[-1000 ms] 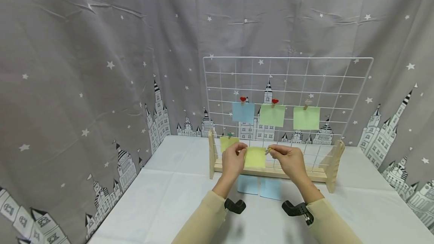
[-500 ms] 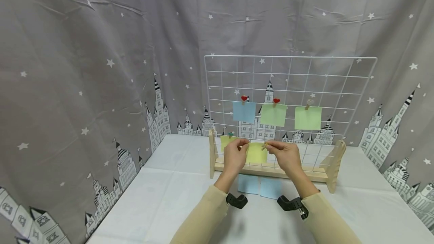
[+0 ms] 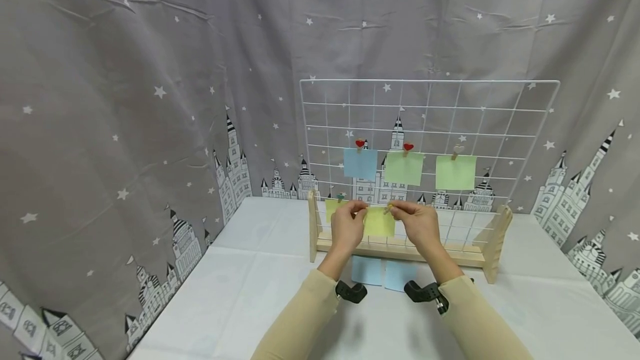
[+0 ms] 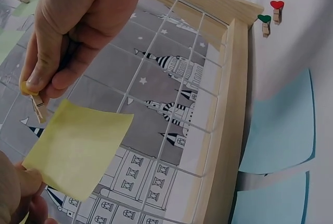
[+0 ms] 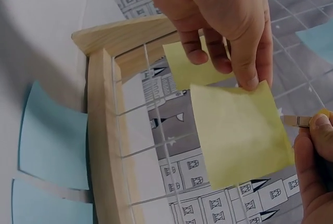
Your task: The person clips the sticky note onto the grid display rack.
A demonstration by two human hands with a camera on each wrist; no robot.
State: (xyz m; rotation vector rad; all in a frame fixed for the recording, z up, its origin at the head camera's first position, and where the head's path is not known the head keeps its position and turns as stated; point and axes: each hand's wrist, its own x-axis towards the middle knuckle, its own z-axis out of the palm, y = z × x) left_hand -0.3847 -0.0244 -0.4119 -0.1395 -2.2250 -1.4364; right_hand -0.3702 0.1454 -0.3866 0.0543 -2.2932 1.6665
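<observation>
The right hand (image 3: 420, 225) pinches the clip (image 5: 297, 121) by its yellow end, wooden tip pointing at the yellow note's (image 5: 237, 135) top edge just beside it, while the left hand (image 3: 347, 229) pinches that note's upper left corner before the grid (image 3: 430, 80).

The left hand (image 3: 347, 228) partly hides the green-clipped yellow note (image 3: 330, 208); in the right wrist view, edges crop the right hand (image 5: 317, 169) and one blue note (image 5: 49, 204).
</observation>
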